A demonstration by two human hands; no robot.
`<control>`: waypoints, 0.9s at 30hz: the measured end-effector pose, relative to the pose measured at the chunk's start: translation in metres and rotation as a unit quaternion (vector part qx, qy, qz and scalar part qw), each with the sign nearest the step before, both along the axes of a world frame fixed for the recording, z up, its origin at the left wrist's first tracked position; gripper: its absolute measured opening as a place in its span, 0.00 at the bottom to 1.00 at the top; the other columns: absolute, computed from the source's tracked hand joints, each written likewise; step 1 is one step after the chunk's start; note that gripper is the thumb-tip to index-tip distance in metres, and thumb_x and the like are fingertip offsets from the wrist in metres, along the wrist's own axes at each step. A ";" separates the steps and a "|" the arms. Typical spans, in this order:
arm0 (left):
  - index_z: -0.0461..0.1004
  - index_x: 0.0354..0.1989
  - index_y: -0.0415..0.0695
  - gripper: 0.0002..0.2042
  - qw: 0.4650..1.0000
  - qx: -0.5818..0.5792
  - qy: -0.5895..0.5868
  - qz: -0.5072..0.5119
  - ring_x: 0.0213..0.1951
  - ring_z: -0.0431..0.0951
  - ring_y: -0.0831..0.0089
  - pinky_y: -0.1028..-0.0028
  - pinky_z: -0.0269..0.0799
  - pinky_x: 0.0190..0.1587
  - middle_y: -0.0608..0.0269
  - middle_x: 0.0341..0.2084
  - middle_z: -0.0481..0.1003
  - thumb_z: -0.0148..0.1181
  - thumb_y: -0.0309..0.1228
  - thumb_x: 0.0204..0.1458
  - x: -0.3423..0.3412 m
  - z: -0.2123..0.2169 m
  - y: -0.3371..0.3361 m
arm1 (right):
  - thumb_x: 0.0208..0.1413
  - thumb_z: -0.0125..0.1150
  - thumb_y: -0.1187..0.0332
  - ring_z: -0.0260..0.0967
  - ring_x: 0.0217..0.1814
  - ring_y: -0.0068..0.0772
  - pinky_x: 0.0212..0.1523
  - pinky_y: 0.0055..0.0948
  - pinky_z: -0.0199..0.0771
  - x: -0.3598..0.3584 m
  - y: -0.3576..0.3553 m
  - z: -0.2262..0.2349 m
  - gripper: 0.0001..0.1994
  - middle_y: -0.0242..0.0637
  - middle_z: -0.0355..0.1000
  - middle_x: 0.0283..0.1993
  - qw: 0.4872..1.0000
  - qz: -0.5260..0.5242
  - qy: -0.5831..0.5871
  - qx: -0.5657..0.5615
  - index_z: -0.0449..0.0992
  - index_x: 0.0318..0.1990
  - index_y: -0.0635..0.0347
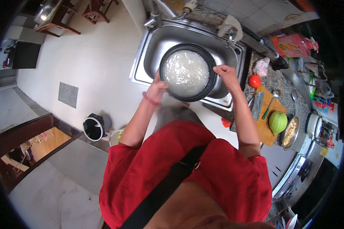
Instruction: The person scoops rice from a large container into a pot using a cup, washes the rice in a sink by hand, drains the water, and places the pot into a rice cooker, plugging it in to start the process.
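Both my hands hold a round dark pot (211,61) over the near part of the steel sink (155,36). Inside it is cloudy whitish water, with what looks like rice (185,72) beneath the shiny surface. My left hand (156,88) grips the left rim, its thumb on the edge and its other fingers hidden under the side. My right hand (226,74) pinches the right rim between thumb and fingers. A pink band circles my left wrist. The pot looks about level.
A faucet (153,19) stands behind the sink. Right of it, the counter holds a tomato (254,81), a cutting board (269,129) with a cleaver (257,106), a green round vegetable (278,123), and a metal bowl (290,133) of pale pieces. A trash bin (93,128) stands on the floor at left.
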State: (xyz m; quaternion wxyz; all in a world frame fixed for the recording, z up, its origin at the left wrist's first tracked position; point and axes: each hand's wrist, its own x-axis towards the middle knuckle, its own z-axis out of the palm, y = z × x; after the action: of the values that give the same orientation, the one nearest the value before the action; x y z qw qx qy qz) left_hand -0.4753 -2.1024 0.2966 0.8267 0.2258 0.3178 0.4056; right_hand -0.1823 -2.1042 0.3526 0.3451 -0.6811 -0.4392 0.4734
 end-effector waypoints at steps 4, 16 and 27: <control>0.57 0.54 0.38 0.32 0.998 -0.010 -0.056 0.003 0.46 0.68 0.66 0.70 0.66 0.47 0.56 0.47 0.66 0.51 0.25 0.33 -0.034 0.004 -0.011 | 0.46 0.59 0.69 0.59 0.23 0.14 0.27 0.18 0.60 -0.037 0.005 0.015 0.08 0.25 0.68 0.20 0.998 0.022 -0.054 0.038 0.76 0.26 0.66; 0.63 0.49 0.34 0.26 0.997 -0.034 -0.045 0.048 0.46 0.69 0.63 0.64 0.62 0.52 0.53 0.44 0.69 0.51 0.25 0.34 -0.115 0.024 -0.035 | 0.45 0.59 0.69 0.61 0.23 0.17 0.26 0.20 0.62 -0.122 0.020 0.028 0.08 0.30 0.70 0.20 0.997 0.057 -0.024 0.053 0.76 0.26 0.67; 0.61 0.51 0.35 0.29 0.988 0.026 0.043 0.147 0.45 0.70 0.65 0.68 0.63 0.51 0.54 0.43 0.69 0.50 0.23 0.32 -0.173 0.039 -0.046 | 0.44 0.59 0.69 0.60 0.22 0.17 0.27 0.21 0.62 -0.186 0.024 0.029 0.08 0.29 0.69 0.19 0.996 0.075 -0.020 0.040 0.76 0.25 0.66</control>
State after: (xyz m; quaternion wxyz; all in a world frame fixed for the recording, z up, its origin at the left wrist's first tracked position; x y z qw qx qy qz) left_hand -0.6484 -2.1482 0.3352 0.7379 0.2150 0.3720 0.5204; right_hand -0.3688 -2.0802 0.3812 0.3266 -0.6416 -0.5143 0.4660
